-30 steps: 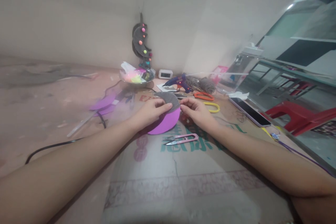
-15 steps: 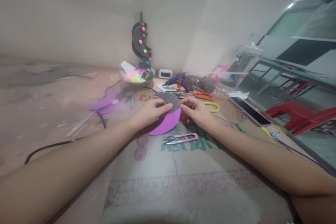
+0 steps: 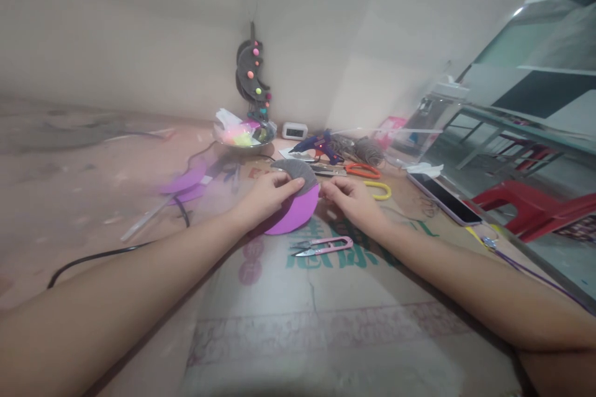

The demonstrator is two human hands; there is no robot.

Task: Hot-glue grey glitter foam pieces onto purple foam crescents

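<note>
The left hand [image 3: 266, 196] is pinching the purple disc [image 3: 298, 216] at its 10 o'clock rim, fingers closing over the grey yarn wrapping [image 3: 298, 170] at 12 o'clock. The right hand [image 3: 350, 200] is nipping the 3 o'clock edge, fingertips shut. The disc is resting mid cardboard sheet [image 3: 326, 298], pink snips [image 3: 321, 246] lying at its 6 o'clock. It is looking light, thin and stiffish, with soft, slippable yarn, so gripping the bare rim is seeming safest

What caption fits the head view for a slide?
Left hand and right hand pinch a purple disc part-covered in grey yarn; pink snips lie nearby on cardboard.
</note>
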